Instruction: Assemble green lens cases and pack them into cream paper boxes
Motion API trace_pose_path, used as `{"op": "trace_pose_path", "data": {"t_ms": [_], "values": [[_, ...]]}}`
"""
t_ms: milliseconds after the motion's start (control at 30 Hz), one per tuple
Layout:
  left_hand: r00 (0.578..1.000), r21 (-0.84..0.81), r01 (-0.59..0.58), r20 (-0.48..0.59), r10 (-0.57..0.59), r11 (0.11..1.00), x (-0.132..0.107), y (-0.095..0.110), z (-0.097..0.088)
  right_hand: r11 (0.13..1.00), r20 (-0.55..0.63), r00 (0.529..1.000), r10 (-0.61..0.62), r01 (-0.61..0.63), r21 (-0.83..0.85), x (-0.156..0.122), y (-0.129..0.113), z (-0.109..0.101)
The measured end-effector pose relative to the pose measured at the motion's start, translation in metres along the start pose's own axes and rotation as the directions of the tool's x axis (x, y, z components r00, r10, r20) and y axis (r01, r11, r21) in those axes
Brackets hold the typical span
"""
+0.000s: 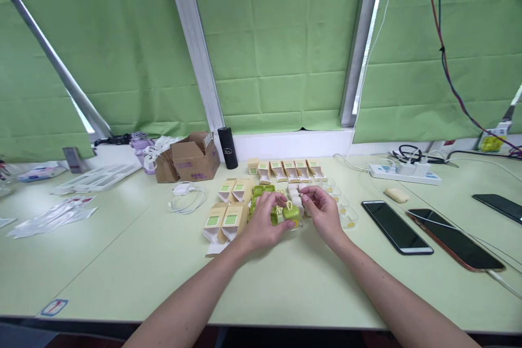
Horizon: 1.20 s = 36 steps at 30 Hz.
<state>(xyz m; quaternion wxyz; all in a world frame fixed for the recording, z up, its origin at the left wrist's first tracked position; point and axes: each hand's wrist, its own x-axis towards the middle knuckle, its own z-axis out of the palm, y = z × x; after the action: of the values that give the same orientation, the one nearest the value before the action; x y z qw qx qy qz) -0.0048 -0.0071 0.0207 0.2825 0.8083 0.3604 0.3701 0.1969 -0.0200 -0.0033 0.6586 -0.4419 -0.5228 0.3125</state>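
My left hand (265,223) is closed around a small green-capped container (291,211) with a loop on top and a clear lower part, held just above the table. My right hand (325,213) is beside it, thumb and forefinger pinched together near a cluster of small white pieces (293,191). Whatever is between those fingertips is too small to make out. Beyond my left hand several green cups (258,190) are partly hidden by it. Clear plastic covers with yellow spots (349,218) lie to the right of my right hand.
Opened small cartons (230,219) stand left of my hands, with another row of cartons (289,168) behind. Two phones (393,225) (452,239), a power strip (402,174) and cables lie right. A cardboard box (196,157), black bottle (227,148) and white charger (183,188) are at left.
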Motion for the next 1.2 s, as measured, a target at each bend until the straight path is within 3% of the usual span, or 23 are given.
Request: {"op": "trace_pose_path", "data": {"t_ms": [167, 333, 500, 767, 1200], "values": [[0.989, -0.152, -0.049, -0.148, 0.026, 0.987, 0.004, -0.007, -0.002, 0.993, 0.106, 0.993, 0.042, -0.053, 0.109, -0.004, -0.005, 0.004], [0.975, -0.220, -0.070, -0.223, 0.020, 0.973, 0.007, -0.014, 0.000, 0.956, 0.246, 0.967, 0.060, -0.127, 0.263, -0.009, -0.008, 0.012], [0.970, -0.218, -0.030, -0.244, -0.025, 0.976, 0.007, -0.016, 0.004, 0.921, 0.307, 0.945, 0.115, -0.217, 0.324, -0.010, -0.005, 0.017], [0.965, -0.301, -0.022, -0.255, -0.058, 0.953, 0.007, -0.011, 0.005, 0.855, 0.286, 0.939, 0.191, -0.303, 0.421, -0.008, -0.006, 0.014], [0.961, -0.256, -0.076, -0.276, 0.002, 0.964, 0.003, -0.006, 0.007, 0.762, 0.370, 0.900, 0.231, -0.404, 0.506, -0.005, -0.006, 0.009]]}}
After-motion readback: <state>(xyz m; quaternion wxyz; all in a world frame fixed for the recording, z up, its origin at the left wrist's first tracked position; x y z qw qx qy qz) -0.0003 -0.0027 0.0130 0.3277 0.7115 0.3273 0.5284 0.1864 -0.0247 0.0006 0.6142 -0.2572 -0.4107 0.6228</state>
